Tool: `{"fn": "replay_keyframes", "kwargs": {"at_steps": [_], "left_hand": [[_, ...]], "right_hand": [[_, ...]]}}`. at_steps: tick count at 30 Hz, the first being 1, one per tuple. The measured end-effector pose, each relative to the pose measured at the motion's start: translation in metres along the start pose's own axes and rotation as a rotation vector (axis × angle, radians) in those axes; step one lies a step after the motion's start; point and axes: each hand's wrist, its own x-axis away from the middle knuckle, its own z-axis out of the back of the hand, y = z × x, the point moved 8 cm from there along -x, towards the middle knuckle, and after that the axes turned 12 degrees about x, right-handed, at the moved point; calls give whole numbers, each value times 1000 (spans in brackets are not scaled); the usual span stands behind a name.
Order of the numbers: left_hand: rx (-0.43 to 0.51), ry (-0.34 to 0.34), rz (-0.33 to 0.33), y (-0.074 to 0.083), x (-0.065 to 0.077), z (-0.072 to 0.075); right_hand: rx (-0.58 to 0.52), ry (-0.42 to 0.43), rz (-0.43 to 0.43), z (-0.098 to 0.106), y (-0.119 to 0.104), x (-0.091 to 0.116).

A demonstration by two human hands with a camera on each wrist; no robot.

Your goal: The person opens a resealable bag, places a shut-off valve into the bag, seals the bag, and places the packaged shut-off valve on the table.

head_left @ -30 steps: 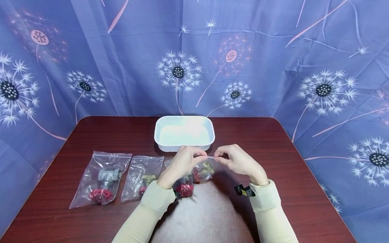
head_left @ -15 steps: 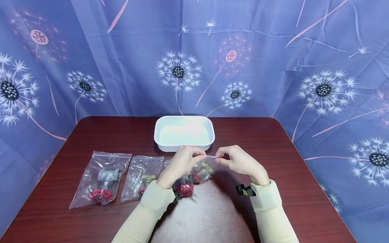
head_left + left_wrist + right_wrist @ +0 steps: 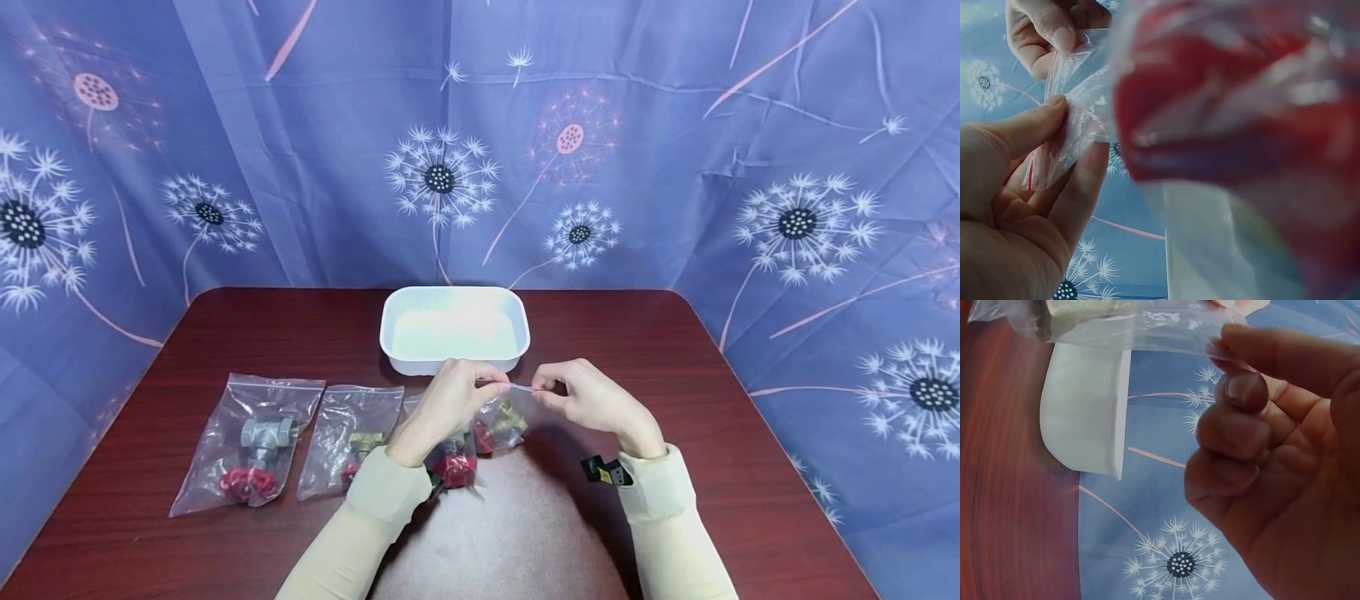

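A clear zip bag (image 3: 501,423) hangs between my two hands, with a brass valve (image 3: 512,414) and a red handwheel (image 3: 483,437) inside. My left hand (image 3: 456,402) pinches one side of its top edge between thumb and fingers. At the other end, the thumb and forefinger of my right hand (image 3: 596,402) pinch the same edge. The left wrist view shows the bag's red seal line (image 3: 1030,170) stretched between the hands. Under my left wrist lies another bagged valve with a red handwheel (image 3: 455,469), partly hidden by the forearm; blurred red fills much of the left wrist view.
To the left lie a zip bag (image 3: 206,450) with a grey metal valve (image 3: 267,435) and another bag (image 3: 324,442) with a brass valve (image 3: 366,439). A white tray (image 3: 420,367) stands behind my hands on the dark red table (image 3: 622,333). A patterned curtain (image 3: 652,167) hangs behind.
My right hand has slid slightly right along the bag's top edge, widening the gap between the hands. The left hand has hardly moved, and the other bags lie as before.
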Motion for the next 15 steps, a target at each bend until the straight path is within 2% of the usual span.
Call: {"fn": "replay_keyframes", "kwargs": {"at_steps": [4, 10, 15], "left_hand": [[10, -6, -1, 1, 0, -2], [15, -16, 20, 0, 0, -6], [14, -34, 30, 0, 1, -6]], "right_hand": [[-18, -8, 17, -2, -3, -1], [6, 30, 112, 1, -11, -3], [-3, 24, 99, 0, -12, -3]]}}
